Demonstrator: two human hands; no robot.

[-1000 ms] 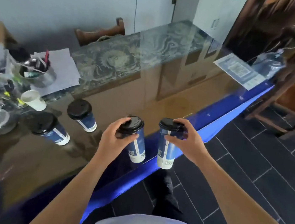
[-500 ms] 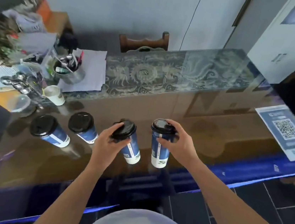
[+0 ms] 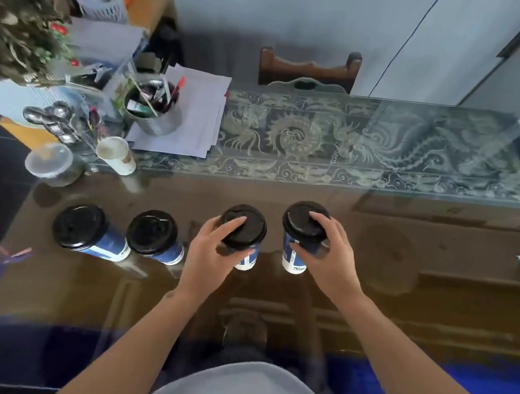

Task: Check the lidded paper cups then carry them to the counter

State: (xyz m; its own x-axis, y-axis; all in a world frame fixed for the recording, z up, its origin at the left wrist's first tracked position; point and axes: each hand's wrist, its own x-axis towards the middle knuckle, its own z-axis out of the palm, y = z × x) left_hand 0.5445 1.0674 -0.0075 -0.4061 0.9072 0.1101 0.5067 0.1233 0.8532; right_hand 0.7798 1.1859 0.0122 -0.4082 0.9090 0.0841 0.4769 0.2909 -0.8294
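From the head camera, four blue paper cups with black lids stood in a row on the glass-topped counter (image 3: 409,248). The left hand (image 3: 212,253) curled its fingers round the lid of the third cup (image 3: 243,230), and the right hand (image 3: 327,254) gripped the fourth cup (image 3: 304,225) just beside it. The first cup (image 3: 79,227) and second cup (image 3: 152,232) stood untouched to the left, near an open white cup (image 3: 115,154).

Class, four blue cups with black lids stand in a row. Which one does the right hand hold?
The cup at the row's right end, gripped near its lid by the right hand. The left hand holds its neighbour; the two leftmost stand untouched.
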